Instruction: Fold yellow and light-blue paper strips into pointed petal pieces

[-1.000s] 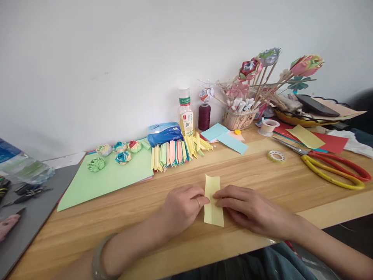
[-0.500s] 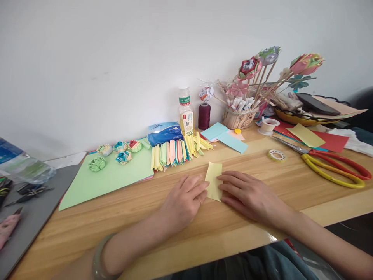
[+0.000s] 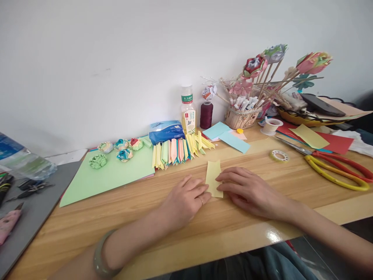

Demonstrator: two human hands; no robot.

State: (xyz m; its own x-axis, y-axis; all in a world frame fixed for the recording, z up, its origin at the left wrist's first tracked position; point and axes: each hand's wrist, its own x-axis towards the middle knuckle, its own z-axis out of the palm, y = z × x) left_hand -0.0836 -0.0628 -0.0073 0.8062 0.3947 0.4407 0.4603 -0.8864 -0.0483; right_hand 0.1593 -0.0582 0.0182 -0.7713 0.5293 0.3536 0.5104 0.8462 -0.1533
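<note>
A small yellow paper strip (image 3: 213, 177) lies on the wooden table (image 3: 163, 237) between my two hands. My left hand (image 3: 189, 198) rests with its fingers spread, fingertips touching the strip's lower left edge. The fingers of my right hand (image 3: 246, 190) lie a little apart, with their tips on the strip's right side. Neither hand grasps it. Behind the strip stands a row of folded paper pieces (image 3: 173, 152) in yellow, green, pink and blue. Several folded paper flowers (image 3: 124, 154) sit on a green sheet (image 3: 116, 177) to the left.
Tape roll (image 3: 279, 156) and large scissors (image 3: 338, 167) lie right; blue paper pieces (image 3: 234, 142) lie behind. A tissue pack (image 3: 166, 131), bottle (image 3: 189, 112), purple thread spool (image 3: 206, 116) and basket (image 3: 241, 118) of paper flowers stand near the wall. Tools (image 3: 32, 190) lie left.
The camera view has shifted slightly. The yellow strip lies flatter, and my right fingertips have moved slightly over its right edge.
</note>
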